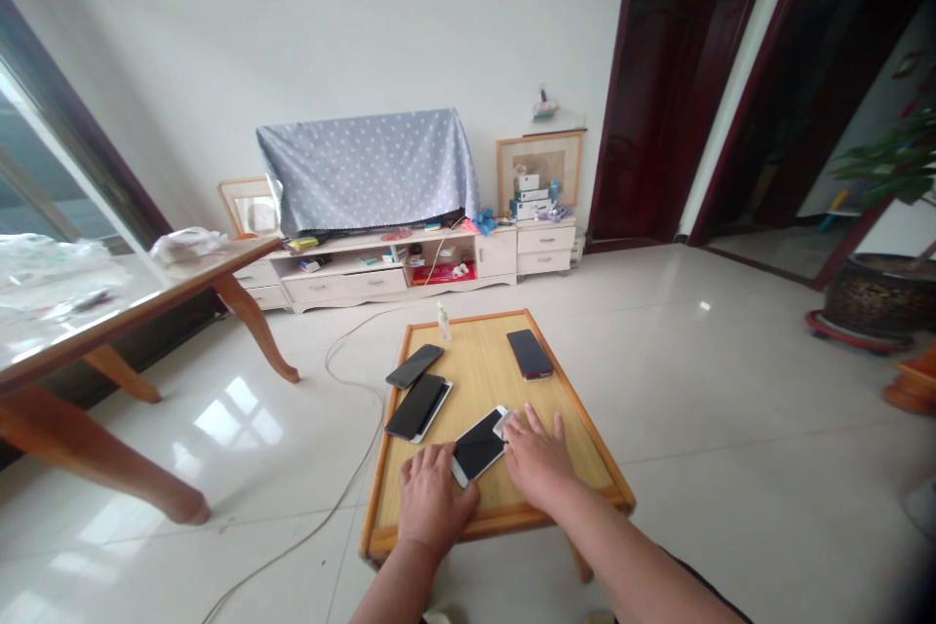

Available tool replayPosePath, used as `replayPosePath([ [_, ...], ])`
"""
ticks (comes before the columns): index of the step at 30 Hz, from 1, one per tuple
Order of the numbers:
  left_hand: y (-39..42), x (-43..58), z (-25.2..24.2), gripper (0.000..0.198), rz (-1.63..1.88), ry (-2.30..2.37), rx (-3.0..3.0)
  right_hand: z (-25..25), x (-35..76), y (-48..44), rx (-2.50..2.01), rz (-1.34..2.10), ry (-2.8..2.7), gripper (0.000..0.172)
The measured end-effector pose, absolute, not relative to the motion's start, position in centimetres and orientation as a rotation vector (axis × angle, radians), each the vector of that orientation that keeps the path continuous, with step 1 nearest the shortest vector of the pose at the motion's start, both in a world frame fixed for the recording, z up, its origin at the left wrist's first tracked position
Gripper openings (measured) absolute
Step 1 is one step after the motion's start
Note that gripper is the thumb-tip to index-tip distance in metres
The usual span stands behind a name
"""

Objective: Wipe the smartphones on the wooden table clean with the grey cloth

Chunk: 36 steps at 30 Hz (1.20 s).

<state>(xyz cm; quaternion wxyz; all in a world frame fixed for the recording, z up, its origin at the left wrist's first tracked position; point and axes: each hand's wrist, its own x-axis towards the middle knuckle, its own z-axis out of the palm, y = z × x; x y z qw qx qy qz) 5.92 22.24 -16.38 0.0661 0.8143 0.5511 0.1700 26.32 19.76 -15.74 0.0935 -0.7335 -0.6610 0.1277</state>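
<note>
Smartphone with a white frame [479, 446] is kept flat on a low wooden table [468, 320], its dark face turned upward and its length set slantwise between both hands. Left hand [431, 497] is laid palm-down at the phone's lower corner, with the fingers slightly spread and no grip taken. Right hand [533, 461] is pressed down by the phone's upper right edge, its fingers open and extended. A small pale piece [501, 425] is partly covered by those fingertips, though whether it is film, card or cloth cannot be told. Other phones are laid on the same tabletop: a slim black phone [414, 366] and a dark phone on a white-edged backing [416, 407] near the left rim, and a dark phone with a reddish edge [529, 354] toward the far right. A small plastic bottle [443, 322] is stood by the far rim, and a pale cable [327, 361] is trailed across the floor left of the table.
</note>
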Motion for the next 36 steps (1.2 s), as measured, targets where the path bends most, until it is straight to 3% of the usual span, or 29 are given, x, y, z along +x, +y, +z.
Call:
replayPosePath([
  [10,22.3,6.1,-16.5,0.049,0.537,1.64,2.45,-14.6,26.0,18.8,-2.19,0.4,-1.936,0.05],
  [16,22.7,5.6,-18.3,0.057,0.637,1.631,2.452,-14.4,22.5,18.1,-1.747,0.515,-2.212,0.05],
  [22,22.8,5.6,-18.6,0.064,0.682,1.64,2.463,-14.6,24.5,20.2,-2.132,0.467,-1.869,0.052],
  [28,22.9,5.4,-18.8,0.053,0.699,1.613,2.483,-15.8,21.3,19.6,-1.709,0.462,-2.168,0.047],
  [33,22.8,5.5,-18.8,0.065,0.715,1.633,2.465,-15.7,22.4,21.3,-2.053,0.433,-1.892,0.048],
  [36,22.9,5.4,-18.9,0.064,0.709,1.619,2.471,-16.1,22.0,21.4,-2.002,0.444,-1.93,0.048],
])
